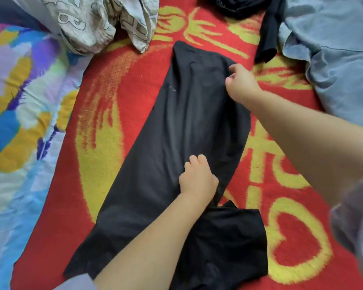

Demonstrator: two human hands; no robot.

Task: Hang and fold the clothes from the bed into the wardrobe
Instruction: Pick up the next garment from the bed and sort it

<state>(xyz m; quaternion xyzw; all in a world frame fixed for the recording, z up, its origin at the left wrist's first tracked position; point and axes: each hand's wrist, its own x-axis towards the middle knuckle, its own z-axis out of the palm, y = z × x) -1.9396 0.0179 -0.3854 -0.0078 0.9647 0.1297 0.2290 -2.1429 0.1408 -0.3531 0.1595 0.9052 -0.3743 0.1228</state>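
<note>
I see a long black garment (184, 126) lying flat on the red and yellow blanket (117, 114) that covers the bed, stretched from the near edge up toward the far edge and leaning a little to the right as it goes. Its near end spreads wide, with a folded flap of the same black cloth lying on the near right part.

My left hand (197, 178) rests on the garment a little nearer than its middle, close to its right edge. Its grip is closed: the fingers are curled into the cloth and bunch it, and wrinkles run out from the knuckles. My right hand (240, 82) is at the garment's right edge, farther up the bed. Its grip is also closed, thumb and fingers pinching the hem of the black cloth, with the rest of the hand over the blanket. Both forearms are bare; a pale sleeve shows at the near edge and at the right edge of the view.

A pale blue garment (333, 65) lies crumpled toward the far right corner of the bed. Just beside it, along the far edge, is another black piece of clothing (266, 38), one strip hanging down toward the blanket. A white printed cloth (96, 21) is heaped toward the far left. A bright multicoloured quilt (19, 114) runs along the left edge.
</note>
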